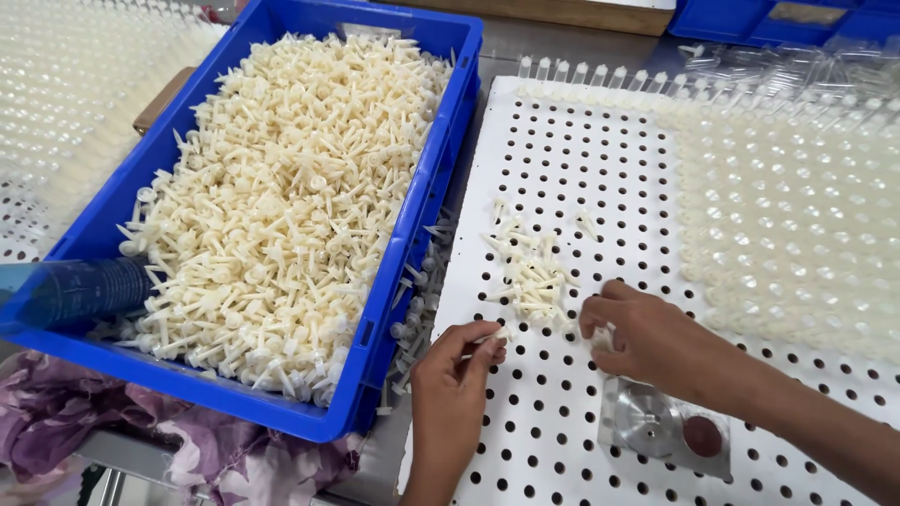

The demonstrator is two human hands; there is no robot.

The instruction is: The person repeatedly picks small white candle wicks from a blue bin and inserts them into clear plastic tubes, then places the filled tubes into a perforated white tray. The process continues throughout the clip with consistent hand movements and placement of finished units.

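Observation:
A small heap of cream plastic spike parts lies on a white perforated board. My left hand rests at the board's near left edge, fingers pinched on one cream part. My right hand is just right of the heap, fingers curled around a few cream parts. A blue crate heaped with the same cream parts stands to the left of the board.
Clear plastic pieces fill the board's holes at the right and along its far edge. A small metal fixture sits on the board under my right wrist. Purple cloth lies below the crate. More blue crates stand at the back.

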